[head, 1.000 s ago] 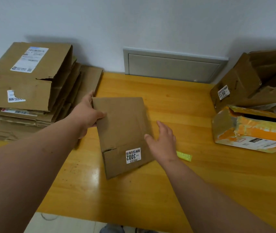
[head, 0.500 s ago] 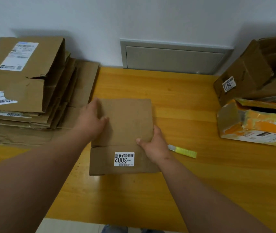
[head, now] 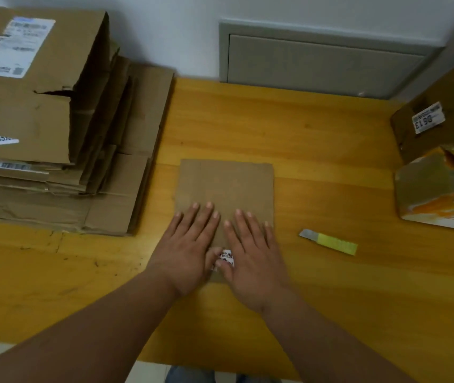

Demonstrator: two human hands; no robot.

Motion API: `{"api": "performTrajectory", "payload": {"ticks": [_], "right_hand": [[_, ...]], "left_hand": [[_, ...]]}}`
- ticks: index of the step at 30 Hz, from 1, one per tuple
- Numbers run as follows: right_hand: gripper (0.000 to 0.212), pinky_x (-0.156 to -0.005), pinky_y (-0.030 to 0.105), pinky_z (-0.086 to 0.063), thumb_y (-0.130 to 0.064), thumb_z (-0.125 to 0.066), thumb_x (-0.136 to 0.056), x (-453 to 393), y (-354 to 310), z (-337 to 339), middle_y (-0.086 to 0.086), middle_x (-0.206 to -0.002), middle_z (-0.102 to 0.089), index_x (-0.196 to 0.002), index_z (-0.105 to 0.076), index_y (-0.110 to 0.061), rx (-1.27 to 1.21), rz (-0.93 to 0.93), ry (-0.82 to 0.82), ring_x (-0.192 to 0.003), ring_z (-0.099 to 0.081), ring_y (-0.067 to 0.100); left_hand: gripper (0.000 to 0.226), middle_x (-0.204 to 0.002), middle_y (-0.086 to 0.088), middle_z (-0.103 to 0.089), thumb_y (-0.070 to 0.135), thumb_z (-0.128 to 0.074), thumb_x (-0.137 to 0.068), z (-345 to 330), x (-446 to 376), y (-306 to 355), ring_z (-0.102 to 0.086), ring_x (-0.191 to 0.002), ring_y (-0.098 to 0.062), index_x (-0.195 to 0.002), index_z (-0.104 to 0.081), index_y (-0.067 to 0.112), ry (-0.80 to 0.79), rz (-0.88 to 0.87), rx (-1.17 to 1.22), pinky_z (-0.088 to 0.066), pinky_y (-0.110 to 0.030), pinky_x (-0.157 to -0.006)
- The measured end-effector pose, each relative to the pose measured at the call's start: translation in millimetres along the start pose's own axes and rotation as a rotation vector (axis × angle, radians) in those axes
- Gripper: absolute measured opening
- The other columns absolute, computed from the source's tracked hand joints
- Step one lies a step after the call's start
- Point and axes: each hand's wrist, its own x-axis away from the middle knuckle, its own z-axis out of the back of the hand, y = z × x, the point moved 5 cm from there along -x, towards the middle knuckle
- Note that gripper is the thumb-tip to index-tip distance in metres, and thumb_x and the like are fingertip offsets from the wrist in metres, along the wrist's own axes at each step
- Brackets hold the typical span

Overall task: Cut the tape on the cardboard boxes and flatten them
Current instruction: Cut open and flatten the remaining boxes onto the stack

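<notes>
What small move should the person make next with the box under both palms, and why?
Probably lift the flattened box onto the stack of flattened boxes: the left hand and right hand press it flat on the table.

Tabletop (head: pixel 317 150): yellow wood, varnished, glossy, scuffed near the left edge. Flattened box (head: pixel 226 183): brown matt cardboard with a white paper label (head: pixel 227 257). Stack of flattened boxes (head: pixel 54 134): same matt cardboard, torn edges. Cutter (head: pixel 329 241): yellow-green plastic casing, grey metal blade.
</notes>
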Motion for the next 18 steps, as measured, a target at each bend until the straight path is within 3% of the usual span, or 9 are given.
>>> {"api": "performTrajectory", "payload": {"ticks": [5, 8, 10, 13, 14, 16, 18], "right_hand": [[0.073, -0.120, 0.050, 0.007, -0.063, -0.012, -0.097, -2, 3, -12, 0.003, -0.164, 0.014, -0.155, 0.002, -0.022, 0.054, -0.019, -0.036, -0.149, 0.022, 0.018], [0.069, -0.120, 0.051, 0.006, -0.055, -0.017, -0.100, -3, -7, -7, 0.005, -0.165, 0.005, -0.156, -0.006, -0.018, 0.016, -0.067, -0.005, -0.151, 0.013, 0.020], [0.067, -0.120, 0.050, 0.009, -0.053, -0.010, -0.099, -5, -8, -8, 0.003, -0.164, 0.011, -0.156, 0.000, -0.020, 0.010, -0.082, -0.019, -0.150, 0.019, 0.017], [0.067, -0.119, 0.050, 0.012, -0.051, -0.007, -0.095, -6, -4, -12, 0.000, -0.162, 0.021, -0.154, 0.009, -0.021, 0.011, -0.071, -0.053, -0.147, 0.027, 0.017], [0.068, -0.119, 0.051, 0.011, -0.051, -0.008, -0.095, -5, -4, -12, 0.000, -0.161, 0.023, -0.154, 0.009, -0.021, 0.009, -0.067, -0.062, -0.147, 0.027, 0.018], [0.070, -0.120, 0.051, 0.009, -0.049, -0.012, -0.094, -5, -6, -10, 0.001, -0.163, 0.018, -0.156, 0.003, -0.020, -0.004, -0.066, -0.046, -0.149, 0.021, 0.019], [0.070, -0.122, 0.051, -0.003, -0.044, -0.023, -0.091, -12, -7, 1, 0.005, -0.165, -0.008, -0.156, -0.020, -0.017, -0.053, -0.082, 0.029, -0.152, -0.003, 0.024]], "left_hand": [[0.068, -0.164, 0.003, 0.015, 0.057, -0.007, -0.098, -19, 2, -7, 0.019, -0.150, -0.018, -0.156, 0.006, 0.024, -0.013, 0.009, 0.022, 0.012, -0.040, -0.120], [0.067, -0.160, 0.005, 0.029, 0.058, 0.001, -0.094, -18, 3, -5, 0.031, -0.146, -0.016, -0.151, 0.023, 0.027, 0.004, 0.011, 0.018, 0.022, -0.038, -0.117], [0.068, -0.159, 0.005, 0.032, 0.056, 0.005, -0.092, -14, 3, -4, 0.031, -0.145, -0.016, -0.150, 0.026, 0.028, -0.007, 0.009, 0.023, 0.022, -0.038, -0.117], [0.066, -0.163, -0.004, -0.021, 0.045, -0.020, -0.095, 12, -8, -3, -0.019, -0.148, -0.026, -0.156, -0.023, 0.020, 0.054, -0.031, 0.069, -0.016, -0.039, -0.118], [0.065, -0.160, -0.004, -0.027, 0.042, -0.024, -0.095, 18, -13, -5, -0.025, -0.145, -0.026, -0.154, -0.029, 0.017, 0.090, -0.039, 0.085, -0.021, -0.039, -0.117], [0.067, -0.166, -0.002, 0.002, 0.047, -0.015, -0.098, 18, -24, -10, 0.002, -0.152, -0.022, -0.157, -0.003, 0.018, 0.085, -0.029, 0.068, -0.003, -0.039, -0.121], [0.066, -0.160, 0.002, 0.031, 0.053, 0.002, -0.095, 7, -32, -14, 0.031, -0.145, -0.017, -0.149, 0.026, 0.023, 0.009, 0.007, 0.026, 0.016, -0.040, -0.120]]}}
